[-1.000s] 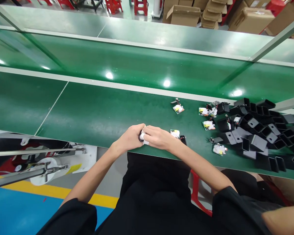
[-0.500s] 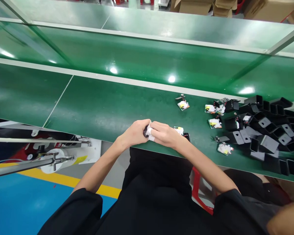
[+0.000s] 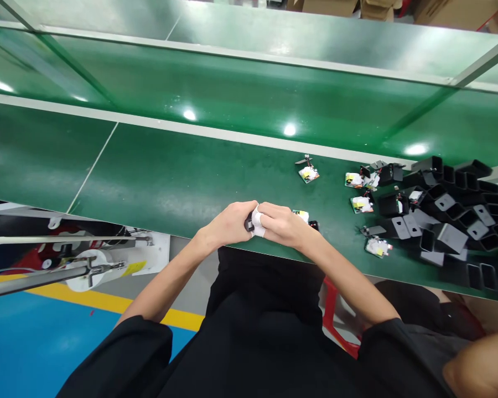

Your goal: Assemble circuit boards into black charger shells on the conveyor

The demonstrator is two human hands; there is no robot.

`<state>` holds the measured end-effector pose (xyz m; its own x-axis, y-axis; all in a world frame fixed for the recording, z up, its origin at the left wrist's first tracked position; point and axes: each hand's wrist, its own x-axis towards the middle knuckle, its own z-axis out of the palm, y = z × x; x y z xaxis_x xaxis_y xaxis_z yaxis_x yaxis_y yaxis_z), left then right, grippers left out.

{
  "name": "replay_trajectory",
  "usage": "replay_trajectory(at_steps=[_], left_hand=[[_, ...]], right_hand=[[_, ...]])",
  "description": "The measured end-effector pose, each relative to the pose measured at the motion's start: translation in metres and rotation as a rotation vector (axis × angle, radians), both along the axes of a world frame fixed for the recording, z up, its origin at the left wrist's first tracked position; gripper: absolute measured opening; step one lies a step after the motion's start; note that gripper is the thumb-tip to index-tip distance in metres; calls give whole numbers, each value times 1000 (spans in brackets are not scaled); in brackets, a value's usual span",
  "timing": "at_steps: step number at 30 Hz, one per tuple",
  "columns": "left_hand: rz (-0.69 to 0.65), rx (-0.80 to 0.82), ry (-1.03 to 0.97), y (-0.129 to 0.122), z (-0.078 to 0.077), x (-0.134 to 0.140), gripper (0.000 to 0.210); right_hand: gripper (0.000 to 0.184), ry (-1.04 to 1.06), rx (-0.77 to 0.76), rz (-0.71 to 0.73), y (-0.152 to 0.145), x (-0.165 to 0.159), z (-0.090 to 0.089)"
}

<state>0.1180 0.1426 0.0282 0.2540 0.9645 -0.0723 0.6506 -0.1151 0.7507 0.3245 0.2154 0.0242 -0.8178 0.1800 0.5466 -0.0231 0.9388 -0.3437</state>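
Observation:
At the front edge of the green table [image 3: 182, 188], both my hands meet around a small black part [image 3: 248, 223] that is mostly hidden by the fingers. My left hand [image 3: 229, 224] is closed on its left side. Pressed against it from the right are the fingers of my right hand [image 3: 285, 225], with white coverings [image 3: 257, 220] on the fingertips. Just behind my right hand lies a circuit board with white material and a yellow label [image 3: 302, 215], partly covered by that hand. A small black piece [image 3: 314, 225] shows beside it.
Another circuit board [image 3: 308, 174] lies farther back, and several more, such as one board [image 3: 362, 204], sit to the right. A pile of black rectangular housings [image 3: 446, 237] fills the right end. Another person's arm [image 3: 481, 362] is at lower right, near a red stool [image 3: 330, 304].
My fingers have shifted slightly around the black part, and the white-covered fingertips sit a little higher. The whole view has moved slightly; the boards and housings stay put.

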Motion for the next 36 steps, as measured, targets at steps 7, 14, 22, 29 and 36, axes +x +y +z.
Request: replay_trajectory(at_steps=[7, 14, 22, 29, 36], left_hand=[[8, 40, 7, 3, 1, 1, 33], [1, -20, 7, 0, -1, 3, 28], [40, -63, -13, 0, -2, 0, 33], [26, -87, -37, -7, -4, -3, 25], [12, -45, -19, -7, 2, -4, 40]], right_hand=[[29, 41, -11, -29, -1, 1, 0], [28, 51, -35, -43, -3, 5, -3], [26, 109, 67, -59, -6, -8, -12], [26, 93, 4, 12, -3, -16, -8], [30, 133, 51, 14, -8, -13, -7]])
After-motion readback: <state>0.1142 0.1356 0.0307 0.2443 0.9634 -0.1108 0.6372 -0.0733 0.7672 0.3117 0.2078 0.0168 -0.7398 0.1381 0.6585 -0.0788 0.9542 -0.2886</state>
